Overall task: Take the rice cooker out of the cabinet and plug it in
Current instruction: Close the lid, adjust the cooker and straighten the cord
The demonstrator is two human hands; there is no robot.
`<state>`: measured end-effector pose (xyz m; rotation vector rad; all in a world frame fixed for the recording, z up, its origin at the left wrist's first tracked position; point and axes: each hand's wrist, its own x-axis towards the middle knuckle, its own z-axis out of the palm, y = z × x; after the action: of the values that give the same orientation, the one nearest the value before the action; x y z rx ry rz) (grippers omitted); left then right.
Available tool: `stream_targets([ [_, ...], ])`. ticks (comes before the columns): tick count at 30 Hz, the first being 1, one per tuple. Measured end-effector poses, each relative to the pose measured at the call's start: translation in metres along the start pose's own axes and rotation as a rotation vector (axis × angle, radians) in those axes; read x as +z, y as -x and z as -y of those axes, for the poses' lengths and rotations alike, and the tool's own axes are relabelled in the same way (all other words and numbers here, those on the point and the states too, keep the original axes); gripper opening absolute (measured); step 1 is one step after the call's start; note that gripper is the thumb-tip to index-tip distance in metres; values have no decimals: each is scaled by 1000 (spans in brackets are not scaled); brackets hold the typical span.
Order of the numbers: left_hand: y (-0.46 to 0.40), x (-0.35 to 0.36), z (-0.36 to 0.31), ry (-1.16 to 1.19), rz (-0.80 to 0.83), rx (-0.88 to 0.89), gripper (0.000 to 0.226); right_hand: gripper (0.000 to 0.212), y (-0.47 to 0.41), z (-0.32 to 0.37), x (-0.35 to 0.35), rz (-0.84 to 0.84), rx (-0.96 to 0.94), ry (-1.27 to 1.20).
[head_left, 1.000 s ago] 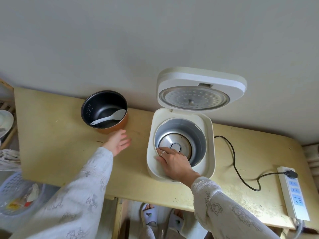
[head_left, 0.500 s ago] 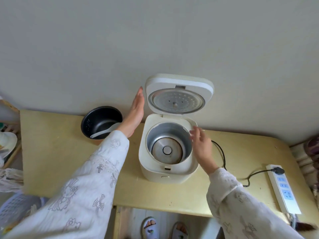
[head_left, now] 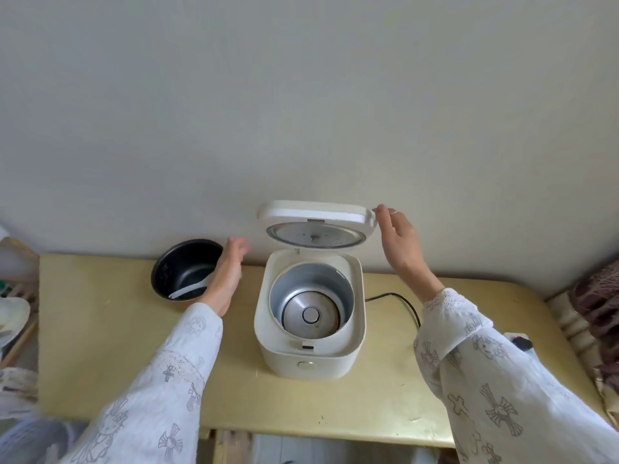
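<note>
The rice cooker stands at the centre of the frame on the desk, lid raised, cavity empty. The right hand, open, touches the lid's right corner, probably to close it. The left hand, open, hovers over the inner pot at left, holding nothing. The black cord trails right.

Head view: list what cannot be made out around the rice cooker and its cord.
- Cord: its middle runs behind the right sleeve.
- Plug and power strip: mostly hidden by that sleeve.
- Spoon in the inner pot: its bowl is behind the left hand, which is blurred.
</note>
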<state>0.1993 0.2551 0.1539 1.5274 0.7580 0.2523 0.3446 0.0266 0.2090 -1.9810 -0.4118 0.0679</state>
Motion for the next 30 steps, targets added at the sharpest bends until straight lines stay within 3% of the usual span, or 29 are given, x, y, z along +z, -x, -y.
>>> stream_targets([
  [4, 23, -3, 62, -18, 123, -313, 69, 44, 26, -16, 0, 110, 74, 32],
  [8, 43, 7, 102, 134, 164, -539, 73, 37, 67, -50, 20, 279, 117, 174],
  [12, 50, 12, 112, 229, 150, -548, 74, 84, 106, -86, 34, 385, 276, 187],
  [14, 49, 12, 113, 235, 156, -538, 76, 105, 115, -98, 37, 399, 509, 62],
  [16, 48, 13, 112, 245, 162, -534, 76, 112, 117, -102, 37, 413, 749, -125],
  [18, 47, 14, 115, 258, 155, -529, 75, 101, 114, -103, 37, 455, 825, -131],
  [21, 48, 16, 118, 295, 141, -520, 73, 65, 111, -103, 41, 457, 765, -54],
  [23, 49, 16, 121, 314, 140, -513, 72, 53, 111, -103, 44, 451, 744, -59],
  [26, 47, 14, 122, 312, 155, -505, 73, 48, 111, -108, 41, 478, 755, -119],
  [30, 45, 19, 122, 328, 139, -478, 67, 53, 112, -115, 38, 556, 801, -438],
])
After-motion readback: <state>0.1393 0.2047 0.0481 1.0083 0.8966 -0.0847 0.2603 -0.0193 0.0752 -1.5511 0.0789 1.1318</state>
